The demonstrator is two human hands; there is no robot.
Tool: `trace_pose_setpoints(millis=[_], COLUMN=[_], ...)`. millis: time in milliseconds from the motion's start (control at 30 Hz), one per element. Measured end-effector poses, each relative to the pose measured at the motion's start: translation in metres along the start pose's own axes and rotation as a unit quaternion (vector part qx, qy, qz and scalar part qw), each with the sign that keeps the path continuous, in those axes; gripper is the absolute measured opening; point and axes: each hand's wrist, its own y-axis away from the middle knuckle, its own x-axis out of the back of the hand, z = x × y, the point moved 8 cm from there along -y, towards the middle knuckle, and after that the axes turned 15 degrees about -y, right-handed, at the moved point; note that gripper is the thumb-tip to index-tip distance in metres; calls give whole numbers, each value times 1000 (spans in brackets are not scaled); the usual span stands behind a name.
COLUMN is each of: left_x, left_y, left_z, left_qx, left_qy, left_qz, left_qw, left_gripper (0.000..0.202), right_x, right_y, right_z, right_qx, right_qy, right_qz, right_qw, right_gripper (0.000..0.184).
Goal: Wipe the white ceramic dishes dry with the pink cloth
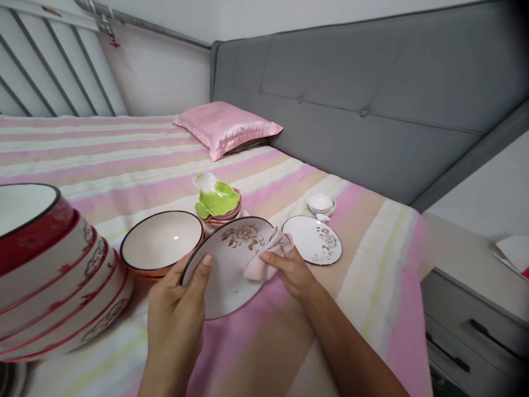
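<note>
1. Plate [225, 284] (white, brown flowers, dark rim) tilted over the striped bed [363, 320]; left hand [179, 303] closed on its left edge, thumb across the face;
2. right hand [292, 273] curled round a pink cloth [262, 266] at the plate's right side;
3. left of the plate, orange bowl [163, 242], then stacked bowls [53, 286]; behind it, green dish [218, 199]; to its right, another flowered plate [305, 237].

A shiny pink pillow [227, 127] lies on the striped bedcover [103, 149], upon a dark layer [248, 145] and close to the grey headboard [314, 71], which has buttons [363, 113]. In the upper left there is a white radiator [76, 69], and near it a pipe [165, 32] with a red valve handle [114, 43]. At the right stands a pale cabinet [450, 298] with black drawer handles [496, 338].
</note>
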Motion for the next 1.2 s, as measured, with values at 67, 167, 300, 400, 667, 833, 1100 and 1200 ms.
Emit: trace_pose_setpoints(millis=[67, 167, 300, 400, 667, 833, 1100, 1200], left_x=[2, 4, 5, 8, -12, -27, -23, -19], left_y=[2, 5, 9, 12, 10, 7, 6, 7], left_z=[0, 0, -2, -2, -3, 12, 17, 19], left_qx=[14, 25, 29, 27, 16, -87, -174, -208], left_qy=[-4, 24, 28, 5, 105, 71, -97, -158], left_qz=[15, 38, 55, 74, 26, -66, -69, -56], left_qw=[1000, 999, 998, 997, 994, 991, 977, 964], left_gripper=[48, 47, 47, 45, 50, 41, 41, 41], right_x=[-2, -4, -6, -8, -4, 14, -23, -49], right_y=[0, 1, 2, 3, 4, 7, 25, 32], right_z=[3, 5, 7, 8, -5, -47, -78, -66], right_qx=[-8, -20, -27, -29, 51, 207, 341, 336], right_qy=[0, -1, 11, 26, 41, 128, 343, 385], right_qz=[1, -1, -6, -11, 29, 106, -23, -139], right_qw=[1000, 1000, 1000, 999, 997, 964, 875, 848], right_gripper=[33, 32, 29, 29, 28, 29, 27, 39])
